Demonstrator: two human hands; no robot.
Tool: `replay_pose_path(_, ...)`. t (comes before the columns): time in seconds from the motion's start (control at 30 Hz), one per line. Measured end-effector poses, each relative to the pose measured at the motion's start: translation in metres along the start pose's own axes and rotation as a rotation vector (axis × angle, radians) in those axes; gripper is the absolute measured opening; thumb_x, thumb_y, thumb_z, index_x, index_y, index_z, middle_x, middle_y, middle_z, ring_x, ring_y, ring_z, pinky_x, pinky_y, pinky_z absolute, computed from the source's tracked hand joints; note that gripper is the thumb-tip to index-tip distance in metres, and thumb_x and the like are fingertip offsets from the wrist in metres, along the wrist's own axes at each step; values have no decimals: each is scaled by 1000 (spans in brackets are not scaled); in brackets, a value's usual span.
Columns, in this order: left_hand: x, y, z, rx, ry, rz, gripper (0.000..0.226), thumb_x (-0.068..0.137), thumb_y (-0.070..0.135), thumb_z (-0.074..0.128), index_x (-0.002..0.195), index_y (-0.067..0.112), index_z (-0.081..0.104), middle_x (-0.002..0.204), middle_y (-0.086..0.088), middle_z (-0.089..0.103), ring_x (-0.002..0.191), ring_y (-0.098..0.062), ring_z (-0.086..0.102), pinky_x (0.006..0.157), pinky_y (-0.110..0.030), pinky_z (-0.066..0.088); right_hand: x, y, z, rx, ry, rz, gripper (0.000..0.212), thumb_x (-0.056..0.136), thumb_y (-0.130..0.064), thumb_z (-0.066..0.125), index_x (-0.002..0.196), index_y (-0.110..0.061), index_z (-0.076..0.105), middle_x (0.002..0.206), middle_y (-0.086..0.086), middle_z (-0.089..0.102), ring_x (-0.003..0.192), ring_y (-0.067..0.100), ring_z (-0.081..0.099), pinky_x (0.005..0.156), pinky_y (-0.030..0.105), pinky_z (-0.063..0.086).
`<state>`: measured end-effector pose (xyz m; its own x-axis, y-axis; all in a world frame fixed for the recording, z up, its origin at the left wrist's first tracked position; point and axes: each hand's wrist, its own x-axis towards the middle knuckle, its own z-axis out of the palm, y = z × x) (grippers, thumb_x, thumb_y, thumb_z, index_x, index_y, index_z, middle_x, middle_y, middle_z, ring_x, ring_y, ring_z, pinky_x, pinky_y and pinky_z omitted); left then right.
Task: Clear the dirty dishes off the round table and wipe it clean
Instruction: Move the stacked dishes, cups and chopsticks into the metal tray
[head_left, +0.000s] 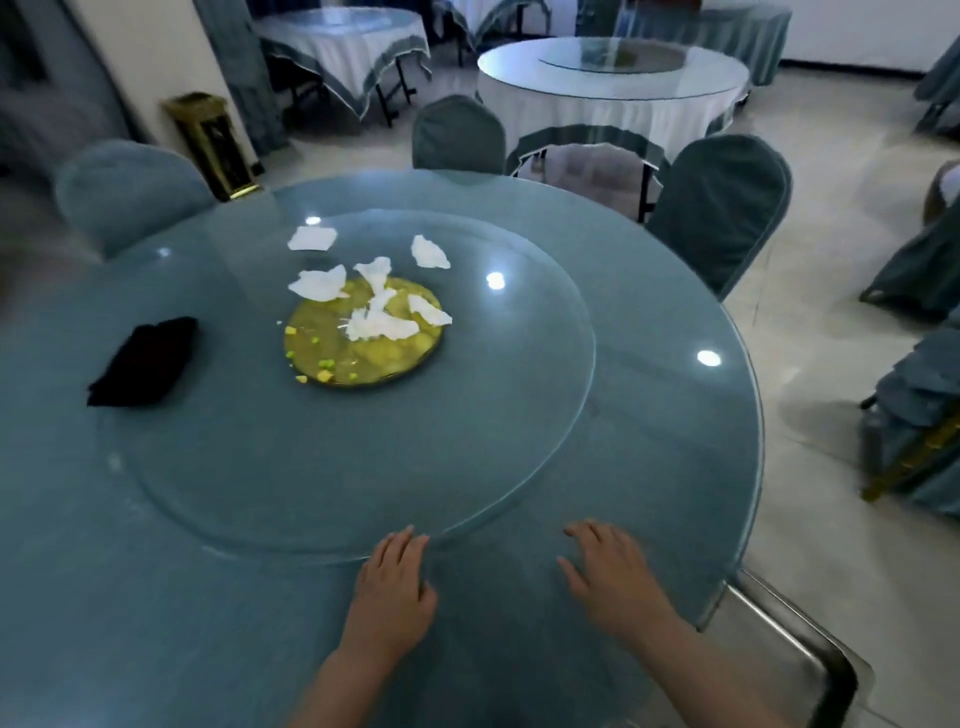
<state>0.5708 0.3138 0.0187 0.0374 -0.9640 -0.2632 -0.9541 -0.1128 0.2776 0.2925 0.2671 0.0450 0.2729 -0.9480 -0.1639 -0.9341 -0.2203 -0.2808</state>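
Currently both hands flat over the near edge of the round blue-grey glass-topped desk (675, 415). Left hand (392, 592): fingers straight, tips touching the near rim of the round clear glass turntable (322, 493), grip released, holding nothing. Right hand (613, 577): fingers spread and relaxed over the desk surface just right of the turntable rim, grip released, also holding nothing.

On the turntable, around its centre: round yellow-green disc (363, 335) with small yellow and green food bits (323, 375) on its near-left part. Crumpled white paper napkins (379, 325) lie scattered on and behind the disc; two sit further back on the bare glass. Folded black cloth (148, 361) lies at the turntable's left edge, well apart from both hands.

No dishes visible on the desk. No readable writing, labels or brands anywhere.

Teal-covered chairs (722, 208) stand round the far side. Metal cart edge (810, 654) shows at the lower right, beside the desk.
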Motion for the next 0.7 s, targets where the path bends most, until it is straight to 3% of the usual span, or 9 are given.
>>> replay_pose_path(0.07,2,-34,2,-26,-7,-82,60,63,28,54,117,3,67,124,-18,64,111,-40,63,85,-50,54,19,-20,5,-27,-32,-34,45,81,-48,40,102,-20,68,98,-2,70,87,20,70,75,35,58)
replay_pose_path(0.13,-5,-53,-11,-68,-35,-169,69,68,26,54,131,-1,56,141,-22,49,128,-41,50,99,-50,44,35,-46,4,-64,-108,-62,54,80,-50,37,109,-17,69,108,1,70,97,22,70,83,37,57)
replay_pose_path(0.23,-12,-78,-17,-72,-28,-236,76,89,30,50,154,10,15,162,-8,3,149,-25,13,116,-38,23,52,-79,8,-74,-237,-130,64,93,-47,34,148,-14,37,154,5,36,142,26,34,117,41,24)
replay_pose_path(0.27,-15,-88,-15,-76,-19,-224,79,88,30,54,154,12,14,162,-4,-2,149,-22,14,116,-38,24,56,-87,9,-91,-268,-140,64,97,-44,36,153,-15,25,161,3,21,147,24,21,120,40,13)
replay_pose_path(0.37,-21,-108,-6,-2,8,-102,91,55,32,80,138,6,53,149,-2,22,128,-23,53,98,-38,47,68,-104,19,-136,-288,-153,67,100,-40,39,156,-17,9,164,2,2,150,21,7,121,37,4)
replay_pose_path(0.4,-21,-110,-7,17,31,-92,92,51,34,81,135,7,55,147,-2,25,126,-22,56,97,-37,47,71,-108,20,-137,-292,-150,68,100,-40,40,156,-17,8,164,2,1,151,21,6,122,38,3)
replay_pose_path(0.47,-22,-113,-5,25,23,-100,90,72,32,66,150,10,29,156,-1,9,144,-19,30,113,-34,25,76,-114,25,-139,-304,-134,69,100,-39,40,156,-17,8,164,2,1,151,21,5,123,38,4)
replay_pose_path(0.53,-23,-116,-6,15,24,-146,86,83,29,54,154,13,8,161,0,-2,149,-17,8,115,-31,5,78,-116,26,-136,-303,-124,68,100,-39,39,156,-17,7,164,1,0,151,20,4,123,38,4)
replay_pose_path(0.7,-24,-145,-16,34,1,-259,81,90,31,44,155,18,-2,162,4,-10,150,-12,-2,119,-31,4,83,-118,27,-149,-275,-114,67,101,-36,39,156,-17,6,164,1,1,151,20,4,122,36,4)
